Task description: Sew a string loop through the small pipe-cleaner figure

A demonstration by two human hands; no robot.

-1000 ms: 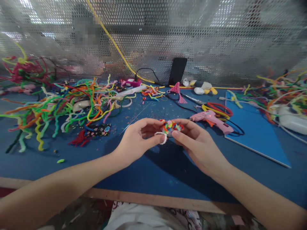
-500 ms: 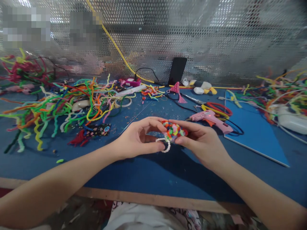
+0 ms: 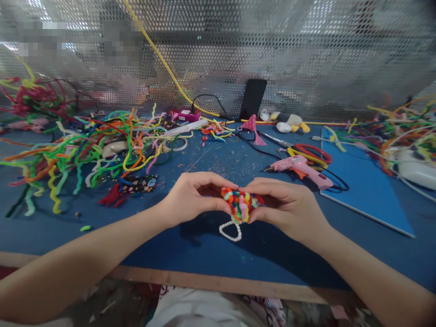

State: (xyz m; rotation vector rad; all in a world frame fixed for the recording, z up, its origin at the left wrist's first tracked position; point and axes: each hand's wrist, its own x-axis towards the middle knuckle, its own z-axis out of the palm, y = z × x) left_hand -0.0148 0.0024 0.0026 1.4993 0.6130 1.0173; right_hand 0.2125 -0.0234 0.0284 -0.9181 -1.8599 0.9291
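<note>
bead loop [image 3: 230, 231] now dangling | both grips pinch woven charm [image 3: 241, 205] | no legible writing

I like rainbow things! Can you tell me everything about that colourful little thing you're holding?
The colourful piece is a small, bumpy, fuzzy-looking bundle of red, orange, yellow, green and pink, seemingly twisted pipe cleaner. A loop of white beads hangs beneath it. The left hand pinches one side and the right hand pinches the other, holding it above the blue table, near the front edge.
</note>
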